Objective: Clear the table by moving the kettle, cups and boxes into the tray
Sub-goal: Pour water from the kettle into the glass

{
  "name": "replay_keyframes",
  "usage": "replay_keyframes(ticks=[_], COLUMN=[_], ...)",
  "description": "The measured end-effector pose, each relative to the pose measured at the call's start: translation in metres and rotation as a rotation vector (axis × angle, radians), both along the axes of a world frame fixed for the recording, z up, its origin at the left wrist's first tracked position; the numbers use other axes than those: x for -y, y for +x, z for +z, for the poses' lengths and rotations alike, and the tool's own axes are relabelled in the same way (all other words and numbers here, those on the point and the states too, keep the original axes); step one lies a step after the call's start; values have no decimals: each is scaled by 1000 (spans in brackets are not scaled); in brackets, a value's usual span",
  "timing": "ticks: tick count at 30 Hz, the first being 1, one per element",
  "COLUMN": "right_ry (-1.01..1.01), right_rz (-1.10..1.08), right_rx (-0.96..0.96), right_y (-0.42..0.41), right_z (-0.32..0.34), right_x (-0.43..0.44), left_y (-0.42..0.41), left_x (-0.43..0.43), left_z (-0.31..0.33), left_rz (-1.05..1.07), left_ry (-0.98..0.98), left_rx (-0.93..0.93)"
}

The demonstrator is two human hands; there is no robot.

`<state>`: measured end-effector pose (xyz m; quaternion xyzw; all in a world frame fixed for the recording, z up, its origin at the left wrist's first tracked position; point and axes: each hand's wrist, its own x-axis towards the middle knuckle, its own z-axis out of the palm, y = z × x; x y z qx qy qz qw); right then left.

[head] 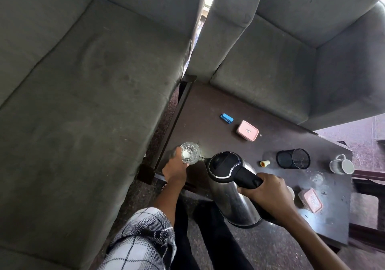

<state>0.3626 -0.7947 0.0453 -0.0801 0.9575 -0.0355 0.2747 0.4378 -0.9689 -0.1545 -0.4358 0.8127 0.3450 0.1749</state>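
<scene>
My right hand (268, 194) grips the black handle of a steel kettle (227, 184), held tilted with its spout toward a clear glass (190, 152). My left hand (177, 168) holds that glass at the near left corner of the dark table (208, 107). A pink lidded box (247, 130) lies further back on the table. A second pink box (310, 200) sits at the right, beside my right hand. A white mug (341, 164) lies on its side at the far right. A small white cup is mostly hidden behind my right hand. No tray is in view.
A black mesh pen holder (293, 158) lies on its side near the mug. A small blue object (226, 118) and a small yellowish cap (264, 163) rest on the table. Grey sofas (83, 82) border the table on the left and behind.
</scene>
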Motion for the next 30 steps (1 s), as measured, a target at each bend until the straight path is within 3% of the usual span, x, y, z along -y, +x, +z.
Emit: replay_keyframes(ticks=[30], right_ry=[-23], right_rz=[-16], right_rx=[8], right_y=[-3], right_z=[3], right_x=[1], left_y=[-3], left_x=[0], left_z=[5], left_rz=[11], left_ry=[0], left_rx=[1])
